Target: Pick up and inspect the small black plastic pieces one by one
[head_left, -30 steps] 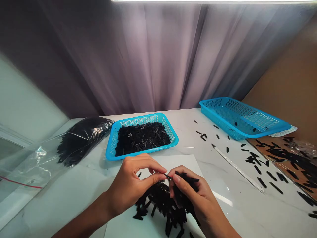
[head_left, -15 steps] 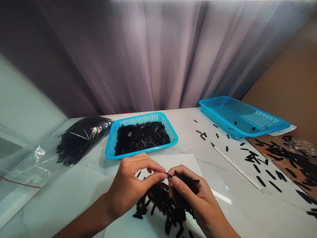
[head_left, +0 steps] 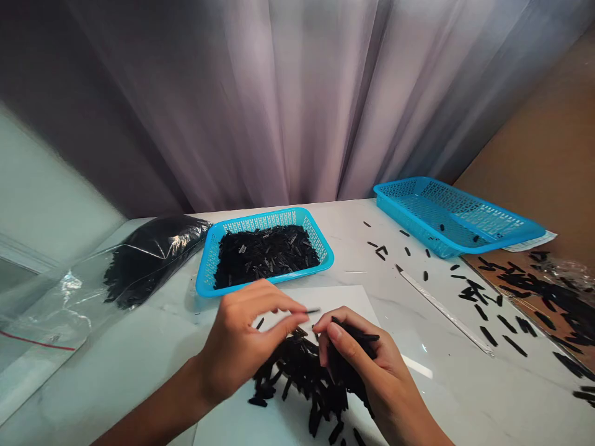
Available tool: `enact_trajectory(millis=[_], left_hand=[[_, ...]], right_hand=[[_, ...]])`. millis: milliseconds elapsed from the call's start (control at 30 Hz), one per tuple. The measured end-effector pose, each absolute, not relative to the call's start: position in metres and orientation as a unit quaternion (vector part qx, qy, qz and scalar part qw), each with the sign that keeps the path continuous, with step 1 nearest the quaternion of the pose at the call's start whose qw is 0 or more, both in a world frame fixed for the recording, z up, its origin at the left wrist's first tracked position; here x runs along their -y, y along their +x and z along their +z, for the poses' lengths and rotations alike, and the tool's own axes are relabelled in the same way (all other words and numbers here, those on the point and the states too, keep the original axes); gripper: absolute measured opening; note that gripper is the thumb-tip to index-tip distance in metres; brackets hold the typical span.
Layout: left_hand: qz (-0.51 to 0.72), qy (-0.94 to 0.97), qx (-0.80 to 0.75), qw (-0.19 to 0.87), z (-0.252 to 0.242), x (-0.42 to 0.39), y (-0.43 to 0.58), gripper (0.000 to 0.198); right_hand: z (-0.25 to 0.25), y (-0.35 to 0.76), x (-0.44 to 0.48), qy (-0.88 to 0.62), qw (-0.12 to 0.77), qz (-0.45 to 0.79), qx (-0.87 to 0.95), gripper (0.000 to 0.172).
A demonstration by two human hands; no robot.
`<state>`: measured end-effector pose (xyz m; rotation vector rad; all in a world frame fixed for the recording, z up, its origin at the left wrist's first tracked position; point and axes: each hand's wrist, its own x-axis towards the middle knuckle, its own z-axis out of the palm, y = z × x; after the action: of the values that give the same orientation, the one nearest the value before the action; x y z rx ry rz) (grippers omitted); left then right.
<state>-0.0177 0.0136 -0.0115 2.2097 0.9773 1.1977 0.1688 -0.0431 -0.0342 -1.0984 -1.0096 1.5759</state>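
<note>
Left hand (head_left: 242, 341) and right hand (head_left: 383, 370) are held above a white sheet (head_left: 348, 296); between them, one dark strip (head_left: 314, 310) is pinched by the left, a bunch (head_left: 348, 364) grasped by the right.

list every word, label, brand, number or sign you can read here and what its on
No text is legible.
Pale marks among the black pieces in the left blue basket: too small to read.
White paper under the right blue basket: no print can be made out.
</note>
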Motion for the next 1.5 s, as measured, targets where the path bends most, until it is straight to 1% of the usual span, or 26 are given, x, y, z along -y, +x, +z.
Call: enact_trajectory(millis=[100,133,167,200,233,300,333,400,500,667,733,800,933,1500], left_hand=[[0.45,0.762,-0.46,0.071,-0.018,-0.03,-0.029,0.005],[0.443,0.758,-0.477,0.046,-0.019,-0.034,-0.032,0.017],[0.43,0.763,-0.48,0.048,-0.02,-0.037,-0.034,0.03],[0.412,0.78,-0.464,0.076,-0.019,-0.037,-0.034,0.036],[0.388,0.805,-0.433,0.119,-0.018,-0.034,-0.033,0.037],[0.34,0.851,-0.34,0.211,-0.014,-0.026,-0.027,0.028],[0.329,0.864,-0.298,0.238,-0.012,-0.02,-0.024,0.025],[0.329,0.872,-0.251,0.263,-0.008,-0.011,-0.018,0.024],[0.334,0.873,-0.243,0.259,-0.004,-0.004,-0.015,0.024],[0.363,0.89,-0.224,0.163,-0.004,-0.004,-0.019,0.015],[0.374,0.891,-0.214,0.146,-0.004,-0.005,-0.02,0.013],[0.388,0.884,-0.214,0.149,-0.003,-0.006,-0.02,0.012],[0.409,0.865,-0.236,0.169,-0.002,-0.009,-0.019,0.011],[0.418,0.847,-0.238,0.226,0.001,-0.007,-0.017,0.013]], right_hand=[[-0.035,0.169,0.042,-0.459,0.456,0.641,0.414,0.035],[-0.036,0.169,0.042,-0.459,0.449,0.643,0.416,0.035],[-0.037,0.169,0.042,-0.458,0.44,0.65,0.417,0.035],[-0.039,0.169,0.042,-0.455,0.429,0.66,0.416,0.035],[-0.04,0.169,0.042,-0.446,0.417,0.674,0.416,0.035],[-0.042,0.168,0.044,-0.422,0.404,0.696,0.418,0.035],[-0.043,0.168,0.044,-0.411,0.403,0.702,0.419,0.035],[-0.043,0.168,0.046,-0.398,0.409,0.705,0.422,0.034],[-0.041,0.168,0.046,-0.393,0.406,0.707,0.426,0.033],[-0.039,0.169,0.046,-0.384,0.392,0.7,0.457,0.039],[-0.038,0.17,0.046,-0.388,0.399,0.694,0.457,0.036],[-0.038,0.171,0.046,-0.395,0.409,0.693,0.444,0.033],[-0.034,0.173,0.043,-0.414,0.416,0.681,0.438,0.034],[-0.035,0.172,0.046,-0.456,0.438,0.61,0.477,0.028]])
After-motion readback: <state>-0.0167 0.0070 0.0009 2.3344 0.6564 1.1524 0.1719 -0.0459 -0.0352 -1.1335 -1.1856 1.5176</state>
